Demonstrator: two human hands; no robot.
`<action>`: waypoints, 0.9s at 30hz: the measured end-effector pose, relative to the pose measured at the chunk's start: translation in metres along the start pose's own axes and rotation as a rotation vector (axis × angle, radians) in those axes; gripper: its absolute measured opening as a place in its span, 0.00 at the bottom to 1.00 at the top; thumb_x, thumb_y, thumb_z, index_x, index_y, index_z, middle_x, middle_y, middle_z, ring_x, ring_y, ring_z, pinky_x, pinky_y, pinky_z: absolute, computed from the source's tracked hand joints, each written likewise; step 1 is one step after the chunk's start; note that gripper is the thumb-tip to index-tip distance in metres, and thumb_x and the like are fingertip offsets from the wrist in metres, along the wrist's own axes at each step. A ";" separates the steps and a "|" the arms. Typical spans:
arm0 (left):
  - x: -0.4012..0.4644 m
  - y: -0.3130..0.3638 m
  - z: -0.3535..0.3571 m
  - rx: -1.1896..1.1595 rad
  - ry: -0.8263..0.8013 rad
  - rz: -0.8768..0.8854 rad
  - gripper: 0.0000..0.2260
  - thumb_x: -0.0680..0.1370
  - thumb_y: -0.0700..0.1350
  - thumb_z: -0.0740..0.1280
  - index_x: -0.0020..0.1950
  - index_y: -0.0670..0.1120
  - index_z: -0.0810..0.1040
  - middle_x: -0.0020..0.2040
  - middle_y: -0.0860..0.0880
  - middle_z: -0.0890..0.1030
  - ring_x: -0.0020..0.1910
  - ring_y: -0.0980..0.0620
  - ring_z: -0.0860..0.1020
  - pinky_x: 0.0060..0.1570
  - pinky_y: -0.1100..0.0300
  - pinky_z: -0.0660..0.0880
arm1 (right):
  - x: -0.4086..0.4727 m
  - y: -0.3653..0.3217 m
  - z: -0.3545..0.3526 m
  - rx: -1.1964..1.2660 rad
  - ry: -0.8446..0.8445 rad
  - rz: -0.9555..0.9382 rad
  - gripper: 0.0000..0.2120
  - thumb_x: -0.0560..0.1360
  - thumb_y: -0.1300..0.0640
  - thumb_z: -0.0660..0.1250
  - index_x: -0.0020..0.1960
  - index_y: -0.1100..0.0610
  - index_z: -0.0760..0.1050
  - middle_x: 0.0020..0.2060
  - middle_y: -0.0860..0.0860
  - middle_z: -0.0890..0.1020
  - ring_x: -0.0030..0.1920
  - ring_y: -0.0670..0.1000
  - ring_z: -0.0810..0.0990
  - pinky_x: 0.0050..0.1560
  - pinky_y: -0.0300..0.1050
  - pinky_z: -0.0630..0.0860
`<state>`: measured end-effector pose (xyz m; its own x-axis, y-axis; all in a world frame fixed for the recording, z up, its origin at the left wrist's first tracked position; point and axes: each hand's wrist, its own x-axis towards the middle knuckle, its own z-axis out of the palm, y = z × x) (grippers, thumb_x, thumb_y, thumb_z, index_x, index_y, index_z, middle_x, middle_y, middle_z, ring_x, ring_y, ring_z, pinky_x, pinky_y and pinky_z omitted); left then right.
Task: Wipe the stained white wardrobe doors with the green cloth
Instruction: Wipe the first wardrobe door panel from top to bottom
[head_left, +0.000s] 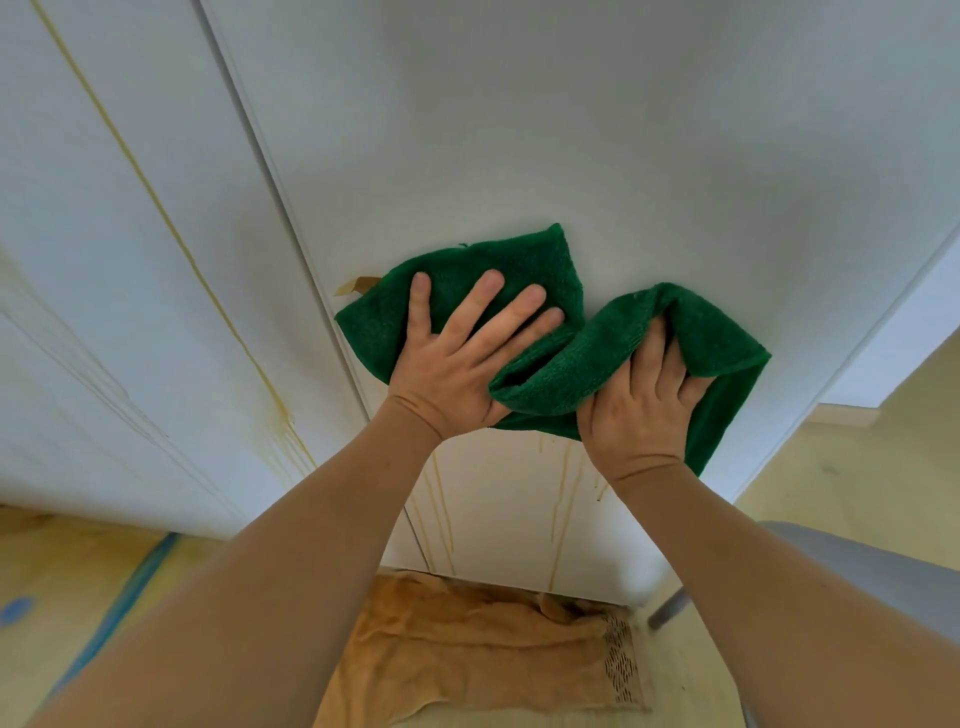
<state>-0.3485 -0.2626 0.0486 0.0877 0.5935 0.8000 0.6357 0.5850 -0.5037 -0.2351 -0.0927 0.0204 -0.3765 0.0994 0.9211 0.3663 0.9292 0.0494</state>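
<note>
The green cloth (524, 270) lies spread against the white wardrobe door (597, 130) in front of me. My left hand (462, 353) presses the cloth's left part flat against the door, fingers straight and spread. My right hand (641, 400) grips the cloth's right part, with a fold bunched over its fingers. Yellow-brown drip stains (563, 493) run down the door below the cloth. The neighbouring door on the left (130, 260) carries a long yellow streak (171, 223) that ends in a smear low down.
A small piece of brown tape (358, 285) sticks out at the door's edge beside the cloth. An orange-tan cloth (467, 644) lies on the floor at the wardrobe's base. A grey chair (857, 571) stands at lower right. Blue marks show on the floor (124, 587) at left.
</note>
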 end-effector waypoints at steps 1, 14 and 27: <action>0.000 0.000 -0.001 -0.013 0.000 -0.002 0.34 0.80 0.66 0.51 0.83 0.53 0.52 0.83 0.54 0.45 0.82 0.47 0.45 0.76 0.33 0.39 | -0.001 0.000 -0.003 0.018 -0.023 -0.001 0.25 0.84 0.48 0.43 0.71 0.62 0.63 0.68 0.61 0.62 0.64 0.62 0.64 0.67 0.63 0.54; 0.006 0.004 -0.030 -0.070 -0.221 -0.091 0.32 0.81 0.64 0.55 0.83 0.56 0.50 0.83 0.56 0.49 0.82 0.50 0.46 0.77 0.34 0.43 | 0.024 0.035 -0.033 0.178 -0.016 -0.356 0.25 0.75 0.49 0.68 0.67 0.60 0.69 0.64 0.55 0.67 0.62 0.57 0.67 0.59 0.56 0.64; 0.001 0.037 -0.038 -0.036 -0.266 -0.458 0.33 0.82 0.64 0.55 0.81 0.47 0.54 0.80 0.45 0.56 0.79 0.36 0.54 0.73 0.27 0.54 | 0.028 0.043 -0.022 0.362 0.218 -0.605 0.22 0.77 0.56 0.68 0.69 0.59 0.69 0.67 0.54 0.68 0.67 0.55 0.69 0.68 0.52 0.62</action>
<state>-0.2956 -0.2616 0.0432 -0.3998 0.4042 0.8227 0.5895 0.8006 -0.1068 -0.2109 -0.0578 0.0567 -0.2325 -0.5056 0.8309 -0.1696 0.8623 0.4772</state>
